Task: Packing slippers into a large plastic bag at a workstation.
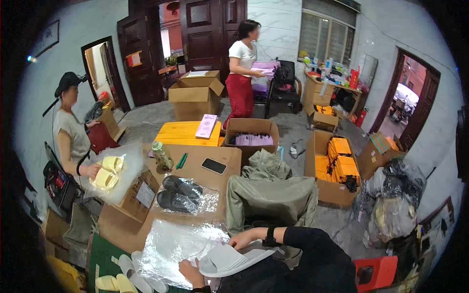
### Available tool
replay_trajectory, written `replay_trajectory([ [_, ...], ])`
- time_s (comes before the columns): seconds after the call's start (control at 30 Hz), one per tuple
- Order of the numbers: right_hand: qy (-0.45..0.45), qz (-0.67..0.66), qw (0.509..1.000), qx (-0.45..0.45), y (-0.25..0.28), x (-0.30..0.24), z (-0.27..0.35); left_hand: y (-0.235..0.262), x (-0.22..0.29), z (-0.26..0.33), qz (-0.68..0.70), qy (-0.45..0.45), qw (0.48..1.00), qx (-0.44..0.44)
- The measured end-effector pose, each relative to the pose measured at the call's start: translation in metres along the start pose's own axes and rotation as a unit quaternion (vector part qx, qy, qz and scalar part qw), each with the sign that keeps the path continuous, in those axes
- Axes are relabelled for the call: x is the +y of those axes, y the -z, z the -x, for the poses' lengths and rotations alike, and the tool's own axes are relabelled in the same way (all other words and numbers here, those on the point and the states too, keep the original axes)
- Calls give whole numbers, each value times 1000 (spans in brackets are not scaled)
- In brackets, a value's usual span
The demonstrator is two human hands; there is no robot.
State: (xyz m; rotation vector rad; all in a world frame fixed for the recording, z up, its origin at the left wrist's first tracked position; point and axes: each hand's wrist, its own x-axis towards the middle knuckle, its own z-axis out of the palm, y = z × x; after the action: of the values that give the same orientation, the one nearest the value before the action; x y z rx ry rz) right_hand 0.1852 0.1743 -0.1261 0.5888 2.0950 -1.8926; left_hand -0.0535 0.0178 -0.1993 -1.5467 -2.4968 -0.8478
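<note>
Gripping white slippers (223,262) with the right, the hands (243,239) leave the left's hold unclear.

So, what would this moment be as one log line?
left hand: by clear plastic | right hand: at white slides | nearby: black slides, phone

In front of the bagged black slides (180,194), white slide sandals (221,260) are gripped by the right hand (243,239), with the left hand (192,273) set just beside. Behind the black slides a smartphone (214,166) is laid; to their left, yellow slides (108,175) are touched by a co-worker's hand (92,171).
</note>
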Motion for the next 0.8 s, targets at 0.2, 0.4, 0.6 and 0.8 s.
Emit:
replay_trajectory([
  [0.2, -12, -22, 1000, 16, -4, -23, 20, 11, -1, -8, -102, 88, 986, -99],
  [0.4, 38, 11, 999, 22, 0, -4, 5, 23, -12, 7, 0, 53, 975, -217],
  [0.6, 33, 46, 998, -5, -4, -8, -14, 45, 7, 9, 80, 36, 985, -145],
  [0.8, 52, 59, 997, 26, -6, -9, -35, 66, 27, 8, 177, 25, 981, -76],
])
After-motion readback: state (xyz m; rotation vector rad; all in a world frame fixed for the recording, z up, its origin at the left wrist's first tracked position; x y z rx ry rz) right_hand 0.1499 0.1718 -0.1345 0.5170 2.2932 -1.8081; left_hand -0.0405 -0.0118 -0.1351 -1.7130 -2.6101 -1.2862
